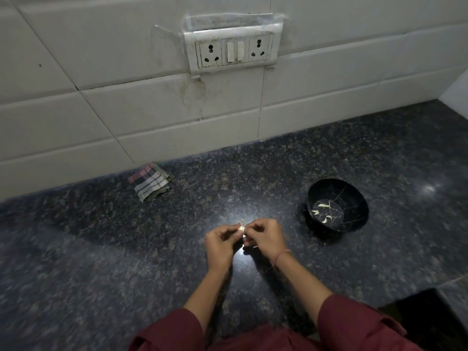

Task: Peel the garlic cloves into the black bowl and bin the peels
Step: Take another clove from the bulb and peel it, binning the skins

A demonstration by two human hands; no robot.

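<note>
A small pale garlic clove (241,228) is held over the dark granite counter, between both hands. My left hand (221,243) pinches it from the left with curled fingers. My right hand (263,236) pinches at it from the right, fingertips meeting the left hand's. A black bowl (354,196) stands to the right of my hands, a short way off. Several peeled pale cloves (323,211) lie on its bottom. A bit of peel (249,247) seems to lie on the counter under my right hand.
A folded checked cloth (149,182) lies against the tiled wall at the back left. A socket and switch plate (234,50) sits on the wall above. A dark opening (428,323) cuts into the counter at the front right. No bin is in view.
</note>
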